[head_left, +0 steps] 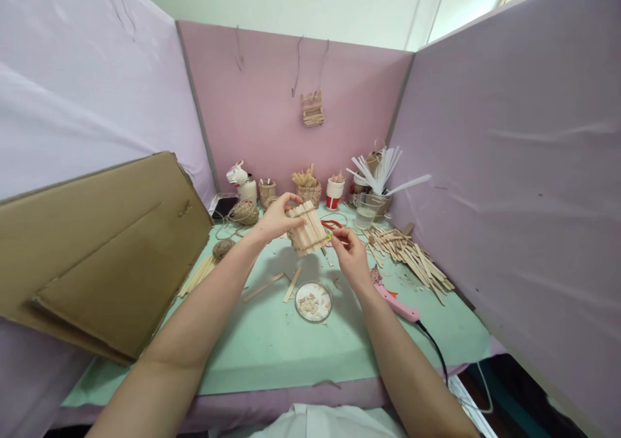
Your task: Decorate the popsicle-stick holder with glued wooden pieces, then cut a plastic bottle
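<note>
My left hand (284,217) is closed on the upper left of a small popsicle-stick box (307,234), thumb across its front. Pale sticks form the slatted side of the box, and twine runs along its edges. It is held tilted above the table. At its right lower edge, the fingertips of my right hand (350,253) are pinched together on a small yellow object (330,237), too small to name. Below the hands a round white dish (313,285) holds short wood scraps, with loose sticks (292,284) to its left.
On the right lie a pink glue gun (395,305) with a black cord and a pile of wooden sticks (412,257). White strips (381,169), a plastic cup (366,211) and stick holders (309,195) stand at the back. Cardboard (107,257) leans left, near twine balls (244,212).
</note>
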A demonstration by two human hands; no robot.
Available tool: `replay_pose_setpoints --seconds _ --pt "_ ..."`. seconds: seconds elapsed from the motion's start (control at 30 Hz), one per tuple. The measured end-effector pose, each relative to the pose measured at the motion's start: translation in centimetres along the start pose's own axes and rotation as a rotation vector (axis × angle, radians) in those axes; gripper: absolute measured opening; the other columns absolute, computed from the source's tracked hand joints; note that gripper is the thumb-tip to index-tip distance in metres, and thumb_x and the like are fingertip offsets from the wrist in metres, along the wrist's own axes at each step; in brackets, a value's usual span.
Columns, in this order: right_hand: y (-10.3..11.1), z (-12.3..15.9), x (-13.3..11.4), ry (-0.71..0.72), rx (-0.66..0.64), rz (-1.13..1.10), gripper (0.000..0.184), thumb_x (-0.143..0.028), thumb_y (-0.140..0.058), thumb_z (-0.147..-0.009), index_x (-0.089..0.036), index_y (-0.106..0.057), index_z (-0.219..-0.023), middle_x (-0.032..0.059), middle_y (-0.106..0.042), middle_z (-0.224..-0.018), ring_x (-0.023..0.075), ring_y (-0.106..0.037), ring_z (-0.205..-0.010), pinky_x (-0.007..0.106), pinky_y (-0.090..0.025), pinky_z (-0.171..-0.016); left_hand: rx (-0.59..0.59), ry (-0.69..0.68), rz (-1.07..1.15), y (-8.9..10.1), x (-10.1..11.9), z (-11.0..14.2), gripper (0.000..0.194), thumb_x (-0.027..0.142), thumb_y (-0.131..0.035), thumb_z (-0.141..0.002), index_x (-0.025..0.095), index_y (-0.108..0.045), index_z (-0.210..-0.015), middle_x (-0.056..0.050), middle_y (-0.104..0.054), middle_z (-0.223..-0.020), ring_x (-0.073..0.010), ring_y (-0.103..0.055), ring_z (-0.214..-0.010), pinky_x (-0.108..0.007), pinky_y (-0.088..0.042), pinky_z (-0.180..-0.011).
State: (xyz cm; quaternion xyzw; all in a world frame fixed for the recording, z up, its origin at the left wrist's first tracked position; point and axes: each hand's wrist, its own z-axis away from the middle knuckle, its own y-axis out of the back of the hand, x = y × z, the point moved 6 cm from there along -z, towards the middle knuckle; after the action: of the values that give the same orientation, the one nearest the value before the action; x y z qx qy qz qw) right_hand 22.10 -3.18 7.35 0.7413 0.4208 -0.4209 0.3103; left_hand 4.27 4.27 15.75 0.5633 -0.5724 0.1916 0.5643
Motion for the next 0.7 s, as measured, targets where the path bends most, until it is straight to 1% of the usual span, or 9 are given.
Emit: replay_pose_setpoints --seconds 0.07,0.13,0.2,0.27,0.33,0.43,0.57,0.63,0.7 --pt "-0.8 0.3 0.1 -0.002 -0.071 -0.016 0.035 -0.04 -0.062 -0.08 -0.018 -0.058 -0.108 0.0119 -0.061 -0.115 0.0219 -0.061 -0.098 0.037 -0.052 -0.08 0.034 -0.012 -0.022 0.0 -0.2 -0.1 0.044 0.029 -0.069 -0.067 0.019 -0.052 -0.107 -0.002 -0.063 -0.091 -0.0151 -0.058 -0.077 -0.023 -0.044 -0.061" --pt "-1.6 0.6 0.1 0.001 -0.135 -0.04 0.043 -0.04 -0.065 -0.079 -0.02 -0.054 -0.115 0.013 -0.056 -0.125 0.0223 -0.061 -0.104 0.036 -0.053 -0.08 0.058 0.002 -0.01 0.0 -0.7 -0.5 0.039 0.036 -0.066 -0.072 0.019 -0.054 -0.105 -0.002 -0.063 -0.088 -0.0156 -0.058 -0.078 -0.023 -0.043 -0.062" --pt "-2.1 0.8 0.3 -0.006 -0.162 -0.059 0.047 -0.039 -0.066 -0.078 -0.021 -0.051 -0.119 0.0135 -0.052 -0.13 0.0226 -0.06 -0.107 0.036 -0.054 -0.081 0.08 0.005 0.009 0.1 -1.3 -0.8 0.034 0.043 -0.058 -0.079 0.019 -0.055 -0.103 -0.002 -0.063 -0.087 -0.016 -0.058 -0.08 -0.024 -0.044 -0.065" --pt "-2.3 0.8 0.7 -0.018 -0.161 -0.067 0.045 -0.036 -0.066 -0.078 -0.021 -0.051 -0.118 0.0131 -0.052 -0.13 0.022 -0.06 -0.108 0.037 -0.053 -0.085 0.096 -0.016 -0.004 0.2 -1.6 -1.1 0.031 0.043 -0.05 -0.084 0.018 -0.057 -0.101 -0.002 -0.063 -0.089 -0.0161 -0.058 -0.083 -0.024 -0.044 -0.069" --pt "-2.5 0.7 1.2 -0.02 -0.164 -0.073 0.044 -0.033 -0.066 -0.077 -0.021 -0.051 -0.116 0.0119 -0.053 -0.128 0.0208 -0.059 -0.108 0.037 -0.052 -0.09 0.069 -0.053 -0.04 0.1 -1.7 -1.2 0.028 0.038 -0.047 -0.086 0.019 -0.058 -0.104 -0.002 -0.064 -0.091 -0.0161 -0.058 -0.084 -0.025 -0.044 -0.071" --pt "-3.1 0.4 2.2 -0.026 -0.201 -0.059 0.043 -0.027 -0.065 -0.074 -0.021 -0.05 -0.114 0.0103 -0.054 -0.124 0.0196 -0.059 -0.109 0.037 -0.05 -0.094 -0.034 -0.124 -0.078 -0.5 -1.6 -1.2 0.03 0.029 -0.048 -0.085 0.017 -0.056 -0.111 -0.004 -0.066 -0.092 -0.0165 -0.059 -0.084 -0.026 -0.045 -0.072" --pt "-4.3 0.3 3.3 -0.024 -0.278 0.088 0.044 -0.02 -0.062 -0.075 -0.019 -0.049 -0.117 0.011 -0.056 -0.121 0.0217 -0.056 -0.111 0.038 -0.051 -0.09 -0.09 -0.211 -0.201 -1.1 -1.8 -1.2 0.031 0.024 -0.046 -0.086 0.017 -0.056 -0.114 -0.007 -0.069 -0.1 -0.0183 -0.063 -0.091 -0.028 -0.046 -0.078" --pt "-4.6 0.4 3.6 0.002 -0.292 0.215 0.046 -0.017 -0.061 -0.074 -0.019 -0.05 -0.118 0.0122 -0.056 -0.12 0.0245 -0.054 -0.115 0.042 -0.049 -0.093 -0.105 -0.254 -0.318 -1.4 -2.1 -1.3 0.031 0.022 -0.045 -0.087 0.018 -0.057 -0.115 -0.008 -0.07 -0.102 -0.0192 -0.064 -0.094 -0.03 -0.046 -0.083" --pt "-4.7 0.5 3.8 0.028 -0.292 0.349 0.049 -0.016 -0.063 -0.073 -0.017 -0.05 -0.12 0.0143 -0.056 -0.12 0.0274 -0.051 -0.119 0.046 -0.043 -0.099 -0.112 -0.299 -0.45 -1.9 -2.4 -1.4 0.032 0.02 -0.045 -0.087 0.018 -0.057 -0.116 -0.008 -0.071 -0.104 -0.0205 -0.064 -0.098 -0.034 -0.044 -0.09"
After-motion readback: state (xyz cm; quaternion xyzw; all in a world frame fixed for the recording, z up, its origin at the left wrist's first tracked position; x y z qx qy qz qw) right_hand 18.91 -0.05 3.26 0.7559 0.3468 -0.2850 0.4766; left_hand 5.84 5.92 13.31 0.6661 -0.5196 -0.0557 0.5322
